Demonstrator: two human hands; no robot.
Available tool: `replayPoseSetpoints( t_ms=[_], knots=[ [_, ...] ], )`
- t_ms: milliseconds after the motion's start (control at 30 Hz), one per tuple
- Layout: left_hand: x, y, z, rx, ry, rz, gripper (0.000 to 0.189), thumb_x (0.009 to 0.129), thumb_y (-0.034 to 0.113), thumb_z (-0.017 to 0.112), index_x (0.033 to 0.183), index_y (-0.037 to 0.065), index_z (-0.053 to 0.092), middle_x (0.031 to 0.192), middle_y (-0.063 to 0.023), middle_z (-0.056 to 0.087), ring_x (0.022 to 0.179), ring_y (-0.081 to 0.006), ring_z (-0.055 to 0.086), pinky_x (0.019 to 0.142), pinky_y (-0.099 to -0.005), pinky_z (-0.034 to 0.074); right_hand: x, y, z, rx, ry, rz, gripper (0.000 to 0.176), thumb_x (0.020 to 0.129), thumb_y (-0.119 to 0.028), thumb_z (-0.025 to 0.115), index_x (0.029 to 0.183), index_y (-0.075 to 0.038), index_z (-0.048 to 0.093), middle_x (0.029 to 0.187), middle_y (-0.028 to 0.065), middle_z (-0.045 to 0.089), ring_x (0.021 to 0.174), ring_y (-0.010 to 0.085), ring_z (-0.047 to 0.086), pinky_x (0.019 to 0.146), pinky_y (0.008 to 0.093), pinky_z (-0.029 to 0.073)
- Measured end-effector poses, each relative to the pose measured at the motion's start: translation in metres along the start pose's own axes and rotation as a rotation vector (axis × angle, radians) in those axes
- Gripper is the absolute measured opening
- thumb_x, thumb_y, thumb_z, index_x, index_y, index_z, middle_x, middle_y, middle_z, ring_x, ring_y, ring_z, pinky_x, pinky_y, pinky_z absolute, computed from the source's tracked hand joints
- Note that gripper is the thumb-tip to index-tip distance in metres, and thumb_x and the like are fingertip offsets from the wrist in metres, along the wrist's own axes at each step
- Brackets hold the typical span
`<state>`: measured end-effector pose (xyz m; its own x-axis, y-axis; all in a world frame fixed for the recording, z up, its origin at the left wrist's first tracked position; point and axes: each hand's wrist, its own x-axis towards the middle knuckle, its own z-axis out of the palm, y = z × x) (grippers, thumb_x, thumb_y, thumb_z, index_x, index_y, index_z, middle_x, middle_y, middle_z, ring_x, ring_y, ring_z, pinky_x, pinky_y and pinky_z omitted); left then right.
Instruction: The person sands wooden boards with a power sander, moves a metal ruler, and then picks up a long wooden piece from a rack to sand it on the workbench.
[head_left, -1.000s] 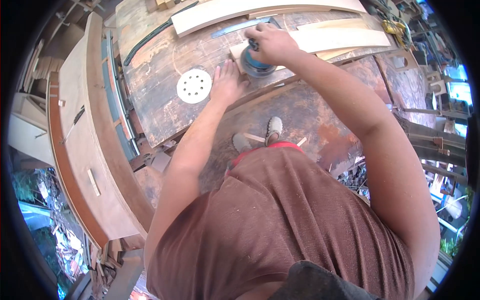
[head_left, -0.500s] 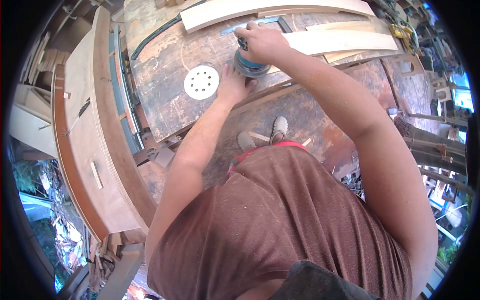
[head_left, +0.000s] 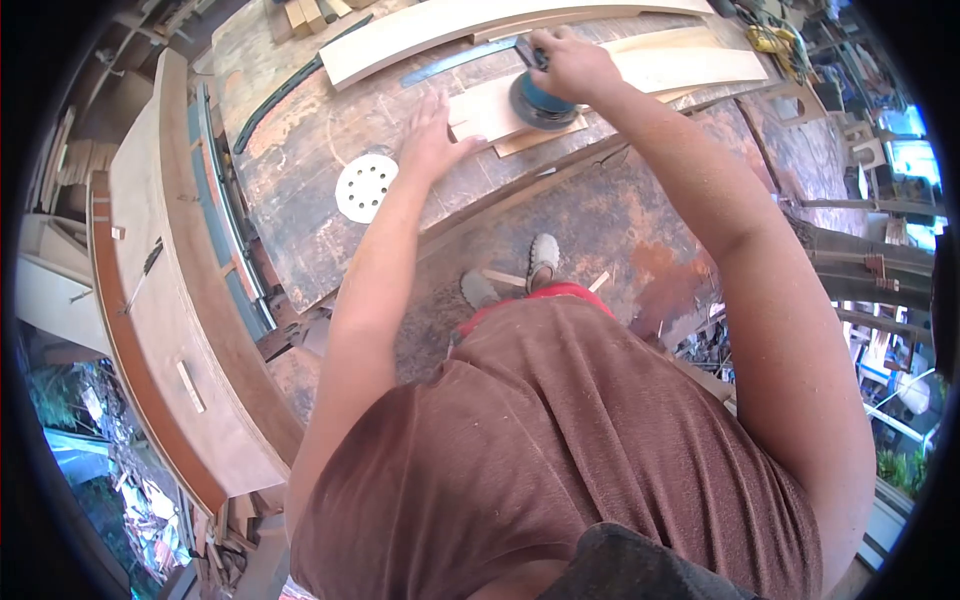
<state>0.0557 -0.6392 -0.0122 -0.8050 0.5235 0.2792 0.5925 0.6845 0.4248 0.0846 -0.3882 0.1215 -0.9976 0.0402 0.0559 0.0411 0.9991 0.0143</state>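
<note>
starting close in: brown shirt (head_left: 560, 450) filling the bottom, then two shoes (head_left: 543, 255) on the dusty floor, well short of the sander (head_left: 543, 102) and below bench level.

next up, the bench (head_left: 300, 235), scarred and stained, with a white holed disc (head_left: 365, 187) lying flat on it, down-left of the sander. probably parked there just to be within reach. not touching either hand.

left hand (head_left: 432, 135) left of the sander, palm down, fingers spread flat on the bench, thumb side right up against the left end of the board (head_left: 483, 112). reads like a brace: splayed out to stop the board skating sideways while sitting clear of the sander. can't tell whether pressing on the board itself or only butting against it.

board lying flat on the bench, directly under the sander and sticking out to its left. fully supported that way, so nothing to tip.

right hand (head_left: 572, 62) on top of the sander, fingers wrapped down around the body, closed tight on it. looks like a top grip chosen to push straight down and hold it level.

just beyond the sander: a thin dark strip (head_left: 455, 62) lying at a slant, then long pale planks (head_left: 450, 25) across the far side of the bench, out of the way.
</note>
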Motion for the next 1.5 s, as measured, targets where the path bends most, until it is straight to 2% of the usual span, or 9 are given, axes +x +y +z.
replayPoseSetpoints(
  t_ms=[267,400,533,733,833,1067,1200,1300,1500],
  knots=[
    [0.023,-0.013,0.026,-0.347,-0.052,-0.185,0.064,0.088,0.036,0.075,0.144,0.008,0.057,0.145,-0.0216,0.056,0.133,-0.0378,0.054,0.111,-0.0425,0.044,0.005,0.059,-0.004,-0.049,-0.072,0.215,0.049,0.092,-0.041,0.064,0.136,-0.021,0.054,0.132,0.0166,0.060,0.117,0.0369,0.065,0.096,0.0472,0.056],
    [0.025,-0.019,0.023,-0.468,-0.038,-0.263,0.043,0.095,0.025,0.069,0.134,0.006,0.065,0.120,-0.0217,0.072,0.109,-0.0327,0.070,0.096,-0.0375,0.053,-0.010,0.028,-0.010,0.007,-0.076,0.105,0.049,0.092,-0.040,0.064,0.136,-0.022,0.054,0.131,0.0169,0.060,0.118,0.0361,0.064,0.097,0.0468,0.055],
    [0.034,-0.035,0.030,-0.520,-0.047,-0.347,0.035,0.100,0.018,0.061,0.133,0.005,0.066,0.120,-0.0196,0.072,0.108,-0.0283,0.070,0.096,-0.0354,0.052,-0.019,-0.036,-0.009,-0.007,-0.023,-0.064,0.044,0.093,-0.039,0.066,0.132,-0.020,0.058,0.126,0.0132,0.062,0.118,0.0319,0.064,0.097,0.0442,0.057],
    [0.038,-0.067,0.049,-0.910,0.087,-0.288,0.045,0.110,0.041,0.046,0.142,0.012,0.060,0.113,-0.0174,0.075,0.100,-0.0239,0.072,0.094,-0.0380,0.053,-0.007,-0.097,-0.009,0.100,0.011,-0.189,0.046,0.087,-0.038,0.071,0.127,-0.018,0.060,0.120,0.0167,0.063,0.108,0.0361,0.067,0.091,0.0461,0.057],
    [0.038,-0.078,0.043,-1.162,-0.115,-0.462,0.080,0.104,0.071,0.024,0.159,0.013,0.037,0.117,-0.0202,0.073,0.100,-0.0251,0.071,0.098,-0.0398,0.053,0.001,-0.101,-0.002,0.104,0.041,-0.218,0.047,0.087,-0.038,0.071,0.127,-0.017,0.059,0.119,0.0176,0.063,0.111,0.0362,0.067,0.089,0.0458,0.057],
    [0.041,-0.075,0.033,-1.136,-0.169,-0.463,0.089,0.100,0.077,0.018,0.161,0.014,0.033,0.118,-0.0196,0.073,0.107,-0.0271,0.069,0.103,-0.0409,0.050,0.007,-0.095,-0.012,0.087,-0.044,-0.147,0.051,0.090,-0.037,0.068,0.135,-0.018,0.056,0.127,0.0200,0.061,0.117,0.0363,0.064,0.093,0.0450,0.057],
    [0.045,-0.075,0.036,-1.091,-0.187,-0.396,0.092,0.099,0.079,0.021,0.160,0.012,0.036,0.117,-0.0194,0.073,0.112,-0.0313,0.068,0.107,-0.0409,0.046,0.004,-0.065,-0.019,0.090,-0.073,-0.094,0.054,0.091,-0.036,0.067,0.140,-0.019,0.053,0.127,0.0204,0.060,0.119,0.0371,0.063,0.094,0.0443,0.058],
    [0.075,-0.059,0.018,-0.625,-0.351,-0.385,0.088,0.100,0.075,0.033,0.159,0.010,0.036,0.126,-0.0227,0.070,0.121,-0.0379,0.065,0.112,-0.0421,0.042,0.011,-0.034,-0.019,0.052,-0.100,-0.024,0.055,0.092,-0.037,0.067,0.143,-0.020,0.051,0.130,0.0196,0.059,0.116,0.0365,0.066,0.093,0.0445,0.059],
    [0.065,0.064,0.029,0.309,-0.256,0.051,0.087,0.100,0.062,0.049,0.159,0.001,0.033,0.164,-0.0276,0.030,0.156,-0.0377,0.023,0.125,-0.0513,0.021,0.015,0.037,-0.017,0.043,-0.096,0.176,0.056,0.091,-0.038,0.069,0.142,-0.023,0.054,0.138,0.0197,0.058,0.125,0.0355,0.060,0.101,0.0459,0.054]
  ],
)
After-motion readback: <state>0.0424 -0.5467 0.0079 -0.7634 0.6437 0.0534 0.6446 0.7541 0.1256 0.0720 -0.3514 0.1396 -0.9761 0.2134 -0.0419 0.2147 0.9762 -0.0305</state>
